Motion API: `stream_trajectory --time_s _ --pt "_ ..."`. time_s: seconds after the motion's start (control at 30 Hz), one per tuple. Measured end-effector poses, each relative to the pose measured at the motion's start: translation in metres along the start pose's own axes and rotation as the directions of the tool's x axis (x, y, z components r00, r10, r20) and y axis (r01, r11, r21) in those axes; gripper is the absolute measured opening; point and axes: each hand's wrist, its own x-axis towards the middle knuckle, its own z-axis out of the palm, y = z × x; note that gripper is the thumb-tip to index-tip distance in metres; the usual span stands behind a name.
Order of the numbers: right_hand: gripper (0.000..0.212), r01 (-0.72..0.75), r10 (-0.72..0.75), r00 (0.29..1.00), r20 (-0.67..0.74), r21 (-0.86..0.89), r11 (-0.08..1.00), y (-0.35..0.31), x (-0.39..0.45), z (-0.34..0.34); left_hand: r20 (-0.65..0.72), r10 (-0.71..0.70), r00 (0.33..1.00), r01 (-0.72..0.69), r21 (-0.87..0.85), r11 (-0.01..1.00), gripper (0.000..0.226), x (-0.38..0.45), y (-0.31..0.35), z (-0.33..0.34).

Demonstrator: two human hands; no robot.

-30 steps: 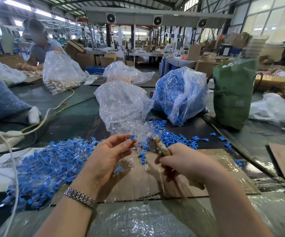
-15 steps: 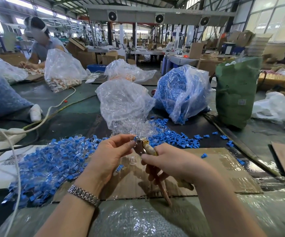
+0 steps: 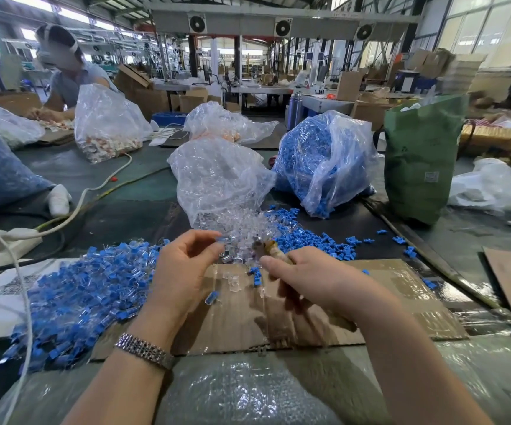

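Over cardboard point(image 3: 401, 289) | left hand point(image 3: 183, 271) pinches blurred blue piece point(image 3: 222, 239) | right hand point(image 3: 315, 280) grips tool point(image 3: 274, 250), tip blurred

Parts pile point(image 3: 88, 289) left of cardboard point(image 3: 401, 289).

On my worktop point(image 3: 131, 210), a green bag point(image 3: 419, 167) stands upright at the far right, a plastic sack of blue parts point(image 3: 321, 161) just beside it; a white cable point(image 3: 93, 189) crosses the left side.
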Motion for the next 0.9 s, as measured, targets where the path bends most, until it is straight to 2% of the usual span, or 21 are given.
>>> stream_trajectory --time_s 0.07,0.1,0.17,0.23,0.3,0.4,0.47,0.5,0.57,0.6,0.67,0.73,0.9 --pt "0.044 -0.061 0.036 0.990 -0.138 -0.184 0.981 0.007 0.006 -0.010 -0.162 0.025 0.986 0.023 0.288 0.957 0.011 0.003 -0.006 -0.005" --pt "0.040 -0.110 0.049 0.977 -0.208 -0.289 0.951 0.012 0.009 -0.013 -0.198 0.054 0.979 0.041 0.447 0.893 0.013 0.004 -0.008 -0.005" --pt "0.038 -0.210 0.059 0.946 -0.318 -0.466 0.859 0.022 0.013 -0.013 -0.159 0.159 0.974 -0.015 0.660 0.751 0.025 0.003 -0.010 -0.002" --pt "0.038 -0.277 0.065 0.926 -0.373 -0.552 0.786 0.032 0.017 -0.008 -0.020 0.233 0.972 -0.153 0.698 0.699 0.029 0.001 -0.009 0.003" --pt "0.044 -0.324 0.094 0.913 -0.397 -0.566 0.758 0.039 0.018 -0.005 0.125 0.186 0.975 -0.219 0.711 0.668 0.027 -0.001 -0.010 0.007" --pt "0.055 -0.367 0.119 0.897 -0.426 -0.566 0.738 0.040 0.020 -0.003 0.216 0.084 0.973 -0.219 0.742 0.634 0.022 0.000 -0.014 0.008" --pt "0.049 -0.292 0.002 0.897 -0.442 -0.588 0.754 0.033 0.020 -0.001 0.237 0.042 0.971 -0.211 0.755 0.620 0.017 0.001 -0.015 0.008" --pt "0.040 -0.194 -0.106 0.901 -0.422 -0.608 0.769 0.028 0.021 0.001 0.242 0.033 0.970 -0.211 0.760 0.615 0.015 0.002 -0.015 0.009" --pt "0.032 0.050 -0.297 0.912 -0.281 -0.643 0.764 0.016 0.023 0.007 0.240 0.029 0.970 -0.209 0.772 0.600 0.013 0.002 -0.015 0.009" --pt "0.031 0.146 -0.346 0.918 -0.193 -0.647 0.748 0.010 0.023 0.010 0.239 0.033 0.971 -0.211 0.779 0.590 0.012 0.002 -0.015 0.009" --pt "0.028 0.238 -0.377 0.924 -0.069 -0.666 0.707 0.003 0.027 0.017 0.231 0.049 0.972 -0.216 0.784 0.581 0.012 0.003 -0.015 0.008" --pt "0.029 0.268 -0.381 0.924 -0.023 -0.673 0.690 0.002 0.032 0.022 0.215 0.061 0.975 -0.208 0.771 0.602 0.011 0.003 -0.014 0.007" --pt "0.023 0.330 -0.413 0.911 0.000 -0.602 0.728 0.009 0.038 0.024 0.179 0.066 0.982 -0.165 0.624 0.764 0.017 0.003 -0.009 0.008"
